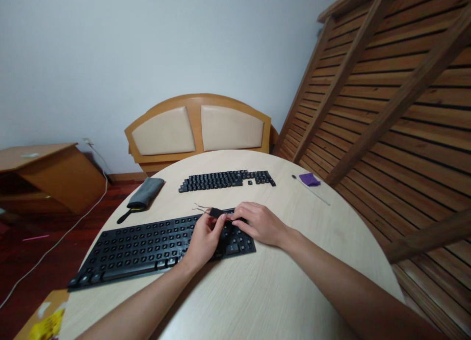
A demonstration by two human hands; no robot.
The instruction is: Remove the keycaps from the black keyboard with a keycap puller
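A black keyboard [142, 243] lies slantwise on the round table, with most of its key posts bare and a few keycaps left in the bottom row and at the right end. Over its right part, my left hand [206, 236] is closed around the black handle of a wire keycap puller [216, 212], whose two wire prongs point left. My right hand [260, 223] is beside it, fingers bent and pinched together over the keyboard's top right. Whatever those fingertips hold is hidden. Beyond the hands, loose black keycaps [209, 181] stand in rows, one set slightly apart.
A grey pouch [147, 192] rests at the table's left edge. To the right lie a folded purple cloth [309, 179] and a thin rod with a dark tip [312, 190]. A wooden headboard [198, 129] stands behind the table [294, 281]; wooden slats [368, 119] lean at right.
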